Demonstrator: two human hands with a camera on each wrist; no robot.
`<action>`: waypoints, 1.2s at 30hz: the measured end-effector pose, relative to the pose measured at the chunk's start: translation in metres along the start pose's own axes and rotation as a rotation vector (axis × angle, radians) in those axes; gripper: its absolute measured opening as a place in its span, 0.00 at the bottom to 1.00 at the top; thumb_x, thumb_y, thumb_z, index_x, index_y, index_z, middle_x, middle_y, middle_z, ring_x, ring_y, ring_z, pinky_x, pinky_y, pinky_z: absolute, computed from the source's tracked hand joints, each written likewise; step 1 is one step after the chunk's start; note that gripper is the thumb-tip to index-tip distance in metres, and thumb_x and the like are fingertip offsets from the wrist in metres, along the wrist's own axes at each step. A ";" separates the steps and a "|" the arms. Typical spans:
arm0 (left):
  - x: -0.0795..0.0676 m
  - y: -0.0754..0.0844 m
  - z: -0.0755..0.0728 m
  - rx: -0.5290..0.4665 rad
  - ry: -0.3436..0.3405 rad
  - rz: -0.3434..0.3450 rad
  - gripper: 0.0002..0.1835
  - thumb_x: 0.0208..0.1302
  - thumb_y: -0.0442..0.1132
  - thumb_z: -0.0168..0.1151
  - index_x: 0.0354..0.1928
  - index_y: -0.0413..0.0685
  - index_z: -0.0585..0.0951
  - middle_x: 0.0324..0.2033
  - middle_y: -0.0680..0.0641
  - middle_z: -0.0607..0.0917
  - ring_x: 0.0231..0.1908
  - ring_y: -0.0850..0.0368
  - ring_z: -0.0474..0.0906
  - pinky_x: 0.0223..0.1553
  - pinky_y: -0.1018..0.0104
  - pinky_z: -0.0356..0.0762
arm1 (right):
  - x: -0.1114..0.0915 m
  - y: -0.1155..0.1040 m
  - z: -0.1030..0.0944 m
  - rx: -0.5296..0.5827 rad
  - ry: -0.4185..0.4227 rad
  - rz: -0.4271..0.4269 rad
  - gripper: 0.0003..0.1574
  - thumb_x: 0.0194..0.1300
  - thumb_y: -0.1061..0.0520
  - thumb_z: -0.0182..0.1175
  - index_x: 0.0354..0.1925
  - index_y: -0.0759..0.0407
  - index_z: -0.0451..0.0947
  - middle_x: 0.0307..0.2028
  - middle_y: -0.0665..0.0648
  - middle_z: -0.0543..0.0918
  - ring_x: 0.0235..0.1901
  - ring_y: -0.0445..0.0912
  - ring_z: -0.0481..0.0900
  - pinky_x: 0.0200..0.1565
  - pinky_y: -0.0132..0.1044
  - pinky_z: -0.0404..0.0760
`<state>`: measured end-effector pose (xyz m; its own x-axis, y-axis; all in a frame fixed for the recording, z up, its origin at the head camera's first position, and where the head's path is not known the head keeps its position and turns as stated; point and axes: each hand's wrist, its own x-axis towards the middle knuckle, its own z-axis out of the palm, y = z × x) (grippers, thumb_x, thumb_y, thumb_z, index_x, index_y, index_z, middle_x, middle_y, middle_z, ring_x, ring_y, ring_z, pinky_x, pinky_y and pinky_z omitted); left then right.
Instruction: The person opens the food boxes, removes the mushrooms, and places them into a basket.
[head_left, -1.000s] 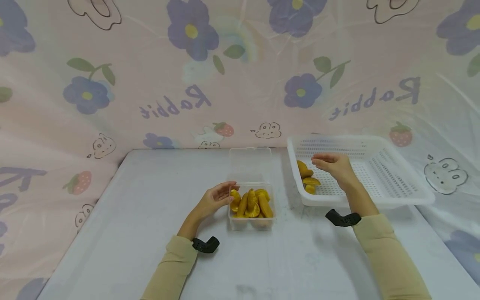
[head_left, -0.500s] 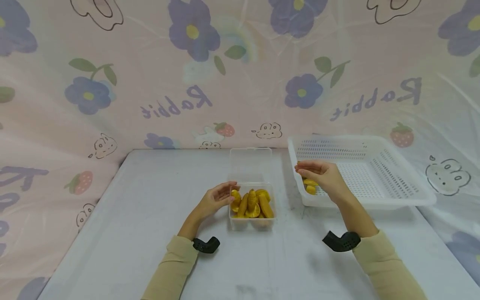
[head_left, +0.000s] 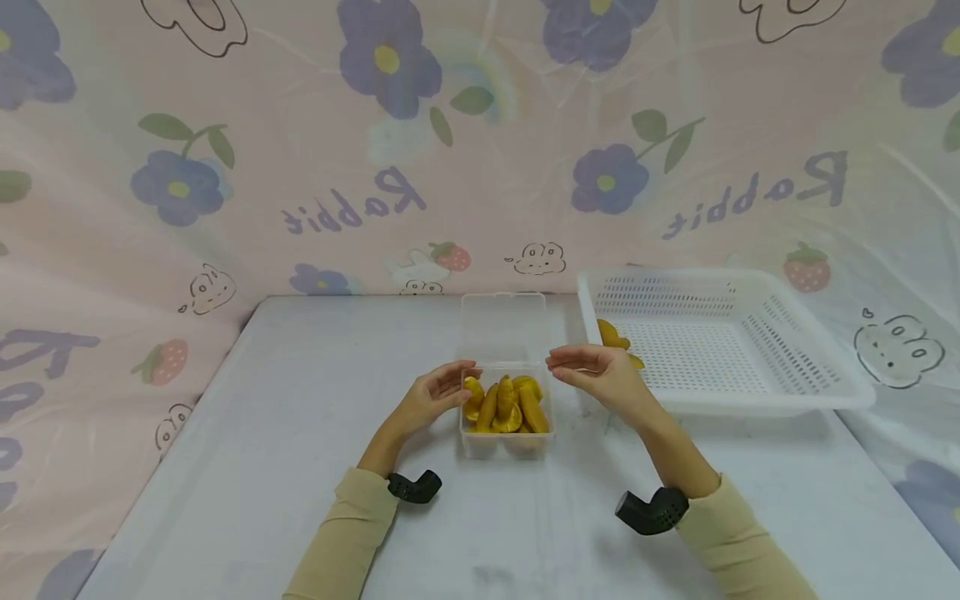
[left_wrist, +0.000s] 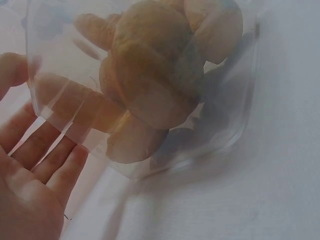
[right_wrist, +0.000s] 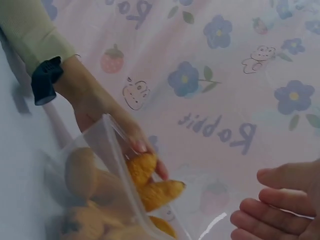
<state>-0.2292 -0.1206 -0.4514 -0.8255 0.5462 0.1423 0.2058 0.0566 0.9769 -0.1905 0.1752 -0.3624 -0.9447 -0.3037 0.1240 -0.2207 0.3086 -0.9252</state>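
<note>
A clear plastic box (head_left: 509, 446) with its lid (head_left: 502, 321) raised at the back holds several yellow mushrooms (head_left: 506, 400). My left hand (head_left: 427, 400) grips the box's left side. Its thumb is at the wall, and the fingers (left_wrist: 60, 155) lie along the outside in the left wrist view. To the right of the box, my right hand (head_left: 603, 375) holds nothing. Its fingertips are close to the box's right rim; I cannot tell if they touch. In the right wrist view its fingers (right_wrist: 270, 217) are nearly straight, apart from the box.
A white perforated basket (head_left: 720, 404) stands to the right on the white table (head_left: 322, 358). Yellow mushrooms (head_left: 611, 334) lie against its left wall, partly hidden by my right hand. A patterned curtain (head_left: 480, 167) hangs behind the table's back edge.
My right hand has moved left and nearer, from over the basket to beside the box's right rim. My left hand and the box have stayed in place.
</note>
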 end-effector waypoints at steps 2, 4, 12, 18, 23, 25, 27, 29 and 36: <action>0.000 0.000 0.000 0.000 0.002 0.006 0.28 0.68 0.34 0.57 0.67 0.32 0.64 0.64 0.30 0.72 0.67 0.35 0.66 0.70 0.67 0.69 | 0.002 0.002 0.009 0.002 -0.018 0.009 0.23 0.64 0.61 0.63 0.54 0.73 0.76 0.51 0.75 0.81 0.42 0.31 0.85 0.46 0.23 0.84; -0.001 -0.001 0.001 -0.004 0.006 0.011 0.28 0.68 0.35 0.57 0.67 0.32 0.64 0.64 0.30 0.72 0.67 0.35 0.66 0.70 0.67 0.69 | 0.003 0.003 0.018 0.000 -0.029 0.018 0.23 0.64 0.61 0.62 0.54 0.73 0.76 0.52 0.75 0.81 0.45 0.39 0.86 0.47 0.24 0.85; -0.013 -0.010 0.003 -0.019 0.006 0.004 0.29 0.69 0.36 0.57 0.67 0.30 0.63 0.63 0.28 0.72 0.67 0.35 0.66 0.65 0.79 0.70 | 0.006 0.013 0.057 0.025 -0.109 0.074 0.26 0.65 0.60 0.62 0.57 0.72 0.73 0.55 0.71 0.80 0.55 0.60 0.81 0.55 0.38 0.85; -0.008 -0.010 0.003 0.001 0.000 0.025 0.30 0.70 0.38 0.57 0.68 0.30 0.62 0.63 0.29 0.72 0.67 0.38 0.68 0.66 0.78 0.70 | 0.013 0.020 0.064 0.001 -0.090 0.106 0.27 0.62 0.62 0.64 0.56 0.73 0.73 0.54 0.72 0.80 0.53 0.60 0.82 0.54 0.40 0.85; -0.002 -0.007 0.002 0.013 0.016 0.021 0.30 0.69 0.39 0.58 0.68 0.33 0.64 0.63 0.31 0.73 0.67 0.39 0.68 0.67 0.74 0.71 | 0.019 0.019 0.064 -0.150 -0.100 0.057 0.28 0.59 0.64 0.66 0.57 0.74 0.73 0.53 0.72 0.81 0.49 0.60 0.84 0.49 0.39 0.87; -0.002 -0.006 0.002 0.007 0.025 0.012 0.29 0.69 0.39 0.58 0.68 0.34 0.64 0.63 0.31 0.73 0.67 0.40 0.68 0.67 0.74 0.70 | 0.019 0.018 0.065 -0.195 -0.104 0.043 0.28 0.59 0.65 0.66 0.56 0.74 0.73 0.52 0.72 0.81 0.48 0.59 0.84 0.48 0.39 0.88; -0.003 -0.006 0.003 0.012 0.022 0.010 0.29 0.69 0.38 0.58 0.67 0.34 0.64 0.63 0.31 0.73 0.67 0.40 0.68 0.67 0.74 0.70 | 0.019 0.017 0.067 -0.227 -0.120 0.036 0.27 0.58 0.65 0.66 0.56 0.74 0.74 0.51 0.71 0.82 0.47 0.59 0.85 0.47 0.39 0.88; -0.004 -0.006 0.003 0.006 0.022 0.012 0.29 0.69 0.37 0.57 0.68 0.33 0.64 0.63 0.31 0.73 0.68 0.40 0.67 0.68 0.74 0.70 | 0.018 0.016 0.068 -0.253 -0.117 0.006 0.25 0.58 0.66 0.66 0.54 0.74 0.75 0.49 0.71 0.83 0.45 0.59 0.85 0.46 0.40 0.88; -0.001 -0.009 0.004 0.004 0.030 0.027 0.30 0.69 0.39 0.58 0.68 0.33 0.64 0.63 0.32 0.73 0.68 0.39 0.66 0.67 0.74 0.70 | 0.016 0.018 0.069 -0.305 -0.073 -0.083 0.21 0.58 0.67 0.66 0.50 0.73 0.76 0.45 0.70 0.84 0.41 0.57 0.86 0.42 0.38 0.89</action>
<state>-0.2286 -0.1184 -0.4612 -0.8347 0.5226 0.1736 0.2304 0.0452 0.9720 -0.1934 0.1140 -0.4018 -0.9029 -0.3998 0.1583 -0.3694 0.5329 -0.7613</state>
